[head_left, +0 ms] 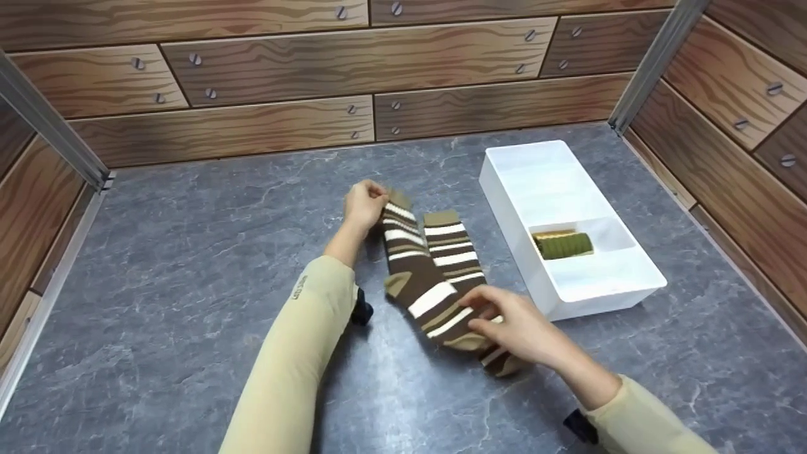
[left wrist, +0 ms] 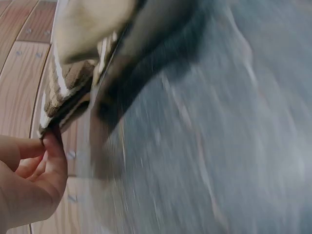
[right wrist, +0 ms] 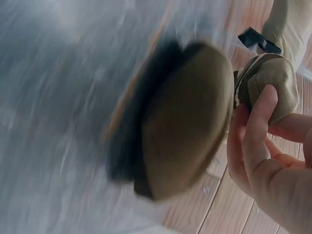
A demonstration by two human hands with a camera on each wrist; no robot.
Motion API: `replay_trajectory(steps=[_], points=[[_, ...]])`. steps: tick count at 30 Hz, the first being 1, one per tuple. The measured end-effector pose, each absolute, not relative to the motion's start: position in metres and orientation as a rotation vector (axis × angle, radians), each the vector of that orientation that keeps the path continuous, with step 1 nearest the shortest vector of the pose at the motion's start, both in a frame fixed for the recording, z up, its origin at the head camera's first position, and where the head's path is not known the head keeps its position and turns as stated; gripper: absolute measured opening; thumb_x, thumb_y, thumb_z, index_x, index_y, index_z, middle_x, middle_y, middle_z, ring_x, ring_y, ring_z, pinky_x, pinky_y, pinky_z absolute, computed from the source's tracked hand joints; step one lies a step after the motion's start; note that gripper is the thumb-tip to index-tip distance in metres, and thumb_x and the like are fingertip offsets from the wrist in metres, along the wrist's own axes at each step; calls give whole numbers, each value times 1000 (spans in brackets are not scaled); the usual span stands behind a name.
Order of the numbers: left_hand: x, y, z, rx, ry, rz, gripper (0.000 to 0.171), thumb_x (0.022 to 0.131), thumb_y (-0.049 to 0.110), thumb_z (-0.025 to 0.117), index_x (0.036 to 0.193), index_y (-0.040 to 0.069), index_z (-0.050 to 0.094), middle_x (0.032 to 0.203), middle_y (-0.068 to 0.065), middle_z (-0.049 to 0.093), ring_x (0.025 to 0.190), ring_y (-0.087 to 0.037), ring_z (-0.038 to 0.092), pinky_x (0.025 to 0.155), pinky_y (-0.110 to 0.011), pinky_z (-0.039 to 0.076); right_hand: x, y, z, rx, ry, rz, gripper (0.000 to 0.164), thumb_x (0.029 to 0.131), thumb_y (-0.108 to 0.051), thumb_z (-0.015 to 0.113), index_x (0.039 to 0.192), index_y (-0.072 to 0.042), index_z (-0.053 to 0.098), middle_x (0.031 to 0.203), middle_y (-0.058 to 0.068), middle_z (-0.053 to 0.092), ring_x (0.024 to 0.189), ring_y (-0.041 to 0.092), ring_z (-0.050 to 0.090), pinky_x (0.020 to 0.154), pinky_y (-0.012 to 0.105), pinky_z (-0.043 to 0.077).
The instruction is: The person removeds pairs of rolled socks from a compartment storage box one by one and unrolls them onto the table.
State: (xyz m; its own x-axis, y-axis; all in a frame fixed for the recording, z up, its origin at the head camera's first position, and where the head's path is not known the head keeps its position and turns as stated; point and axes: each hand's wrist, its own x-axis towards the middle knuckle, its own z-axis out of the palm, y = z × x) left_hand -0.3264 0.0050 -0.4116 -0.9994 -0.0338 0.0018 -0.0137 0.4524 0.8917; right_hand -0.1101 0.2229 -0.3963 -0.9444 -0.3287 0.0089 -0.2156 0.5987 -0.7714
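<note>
Two brown socks with white and tan stripes are in front of me. My left hand [head_left: 365, 205] pinches the cuff of the nearer-left sock [head_left: 419, 271]; the left wrist view shows thumb and fingertips together on its edge. That sock slants down to my right hand [head_left: 520, 325], which holds its tan toe [right wrist: 275, 87] between thumb and fingers. Partly beneath it, the second sock [head_left: 454, 249] lies on the grey table, its own toe [right wrist: 190, 122] blurred close to the right wrist camera.
To the right stands a white divided box [head_left: 517, 233]. A rolled green sock [head_left: 565, 246] sits in its middle compartment, with something yellow-brown beside it. Wood-patterned walls [head_left: 353, 63] enclose the grey marbled table [head_left: 189, 284] at the back and sides.
</note>
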Motion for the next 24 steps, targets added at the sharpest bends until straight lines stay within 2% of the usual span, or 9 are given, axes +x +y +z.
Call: replay_trajectory(steps=[5,9,14,17,21,24], points=[[-323,-9,-420,74,-2694,-1739,3,86,-3,63,89,-3,63,77,-5,54,58,-11,53,52,-22,54,-108,209,-405,-510,2642,-1198,28,81,-2,71,107,-5,62,105,12,65,78,17,64,61,24,54],[-320,-16,-423,4,-2760,-1607,5,83,-4,66,86,-2,63,76,-8,60,53,-11,54,50,-21,53,-108,204,-411,-589,2585,-1156,30,79,0,72,107,-2,62,94,9,63,69,12,61,56,24,53],[-316,-17,-423,-118,-2813,-1316,8,82,1,67,89,0,66,86,-12,68,75,-20,63,70,-29,53,-111,210,-406,-659,2581,-1051,32,81,-5,72,111,-1,63,89,4,62,67,8,59,58,23,52],[-312,-16,-420,-262,-2774,-1447,13,85,3,64,97,-2,67,92,-14,68,86,-26,63,77,-32,53,-120,217,-401,-677,2646,-1018,29,83,-7,70,111,-3,65,92,3,64,76,13,60,66,28,54],[-306,-14,-420,-705,-2812,-1664,26,88,4,65,112,-7,64,106,-19,66,97,-29,63,85,-33,53,-134,227,-404,-714,2755,-943,31,82,-3,69,114,-2,64,108,10,65,99,28,60,88,45,51],[-303,-14,-424,-1061,-2914,-1443,40,82,7,74,119,-4,62,116,-17,63,107,-29,58,93,-33,47,-139,232,-410,-765,2790,-826,41,79,0,71,118,1,62,119,17,61,111,36,55,97,52,43]])
